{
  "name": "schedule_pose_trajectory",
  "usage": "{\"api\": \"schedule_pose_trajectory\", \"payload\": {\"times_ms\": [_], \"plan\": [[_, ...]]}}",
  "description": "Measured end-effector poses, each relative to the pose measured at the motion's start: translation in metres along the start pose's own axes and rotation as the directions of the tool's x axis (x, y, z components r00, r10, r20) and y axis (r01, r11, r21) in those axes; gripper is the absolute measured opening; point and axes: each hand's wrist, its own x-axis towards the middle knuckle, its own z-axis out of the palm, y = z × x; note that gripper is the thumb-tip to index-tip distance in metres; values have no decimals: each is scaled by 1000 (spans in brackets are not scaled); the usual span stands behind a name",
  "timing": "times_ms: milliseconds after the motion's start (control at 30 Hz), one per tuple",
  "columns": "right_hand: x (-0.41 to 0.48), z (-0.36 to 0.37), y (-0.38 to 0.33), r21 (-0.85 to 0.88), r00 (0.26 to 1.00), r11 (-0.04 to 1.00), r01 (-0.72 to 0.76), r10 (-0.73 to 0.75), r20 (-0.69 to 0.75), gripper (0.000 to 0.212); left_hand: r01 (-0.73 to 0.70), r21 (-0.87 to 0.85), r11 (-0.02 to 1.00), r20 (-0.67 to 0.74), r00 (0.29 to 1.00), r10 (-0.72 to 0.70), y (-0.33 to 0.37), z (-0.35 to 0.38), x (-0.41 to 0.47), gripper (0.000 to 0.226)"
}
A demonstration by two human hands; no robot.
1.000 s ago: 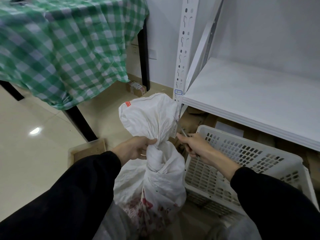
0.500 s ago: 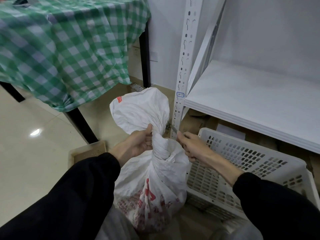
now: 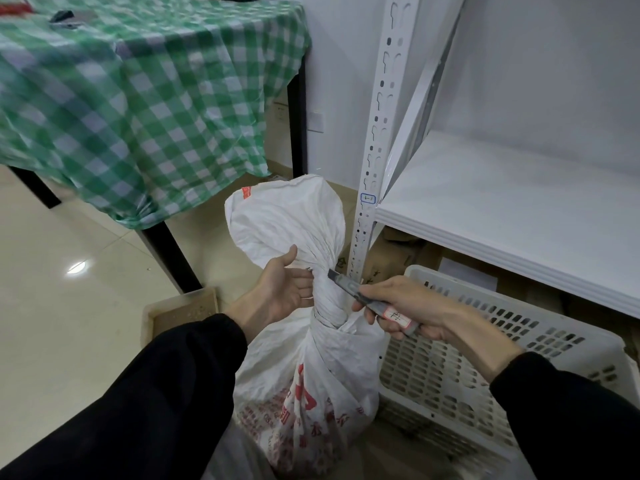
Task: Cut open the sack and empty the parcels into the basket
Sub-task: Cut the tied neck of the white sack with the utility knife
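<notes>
A white woven sack with red print stands on the floor, its neck twisted tight and its top flaring above. My left hand lies against the left side of the neck, palm up, fingers touching the twisted fabric. My right hand grips a grey utility knife; its blade tip touches the neck on the right. A white perforated plastic basket sits to the right of the sack, its inside mostly out of sight. The parcels are hidden inside the sack.
A white metal shelf with a slotted upright overhangs the basket. A table under a green checked cloth stands at the left. A low beige tray sits on the floor. Cardboard boxes lie under the shelf.
My right hand has turned and brought the knife blade up against the sack's neck. My left hand has opened its grip and now rests against the neck, palm up.
</notes>
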Motion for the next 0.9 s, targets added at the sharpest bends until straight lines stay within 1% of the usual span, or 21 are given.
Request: {"api": "schedule_pose_trajectory", "payload": {"times_ms": [100, 200, 300, 433, 600, 733, 900], "plan": [[-1, 0, -1, 1, 1000, 1000, 0, 0, 13, 38, 25, -28, 999, 49, 999, -23, -1, -5, 3, 47], [-1, 0, -2, -6, 1000, 1000, 3, -2, 23, 37, 20, 67, 998, 47, 999, -23, -6, -6, 5, 26], [0, 1, -2, -29, 1000, 1000, 2, -1, 31, 40, 0, 67, 998, 54, 999, -4, -10, -4, 8, 18], [-2, 3, -2, -41, 999, 999, 3, -1, 46, 39, -15, 80, 997, 34, 999, 12, -10, -3, 8, 12], [-2, 1, -3, -46, 999, 999, -2, 4, 47, 33, -9, 84, 996, -24, 1000, 11, -9, -2, 7, 9], [-1, 2, -3, -34, 999, 999, -13, 14, 38, 31, -17, 117, 993, -69, 997, 25, -9, 3, 3, 12], [0, 1, -2, -25, 1000, 1000, -14, 15, 23, 30, -22, 95, 995, -119, 992, 33, -8, 8, 1, 16]]}}
